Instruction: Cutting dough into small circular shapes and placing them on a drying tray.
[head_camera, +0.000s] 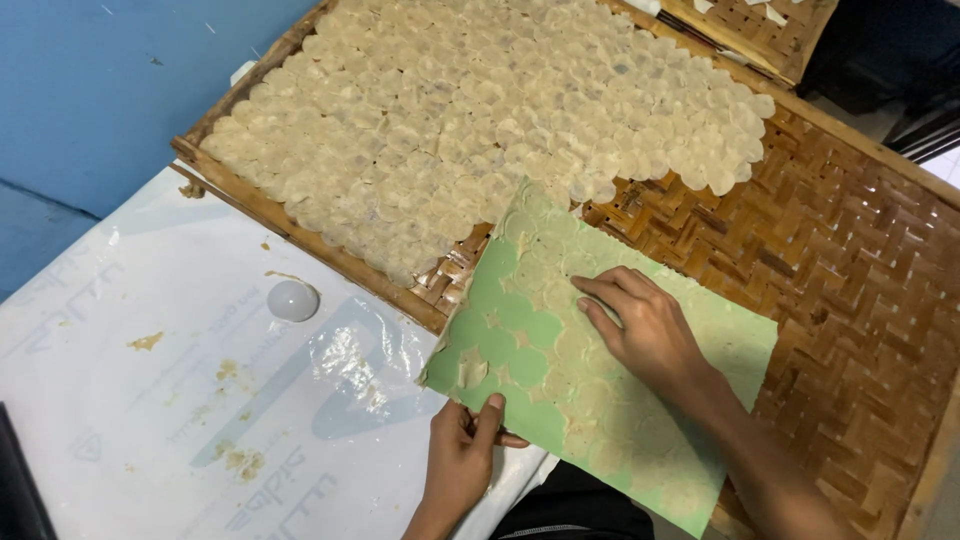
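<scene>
Head view: left hand (462, 455) pinches the green sheet's (520, 370) edge; right hand (650, 330) presses flat, fingers (600, 292) spread, on its discs (560, 385) over the woven tray (850, 260).

Both forearms are bare and sleeveless, with dark clothing below; each hand wears nothing.

My left hand (462, 458) comes up from the bottom edge on a bare forearm, its grip pinched, the thumb lying across the top and pointing up and to the right while the other fingers curl underneath. My right hand (645, 325) reaches in from the lower right on a long bare forearm, palm down and flat, fingers held together and stretched toward the left. The two hands are apart, the right one higher in view.
</scene>
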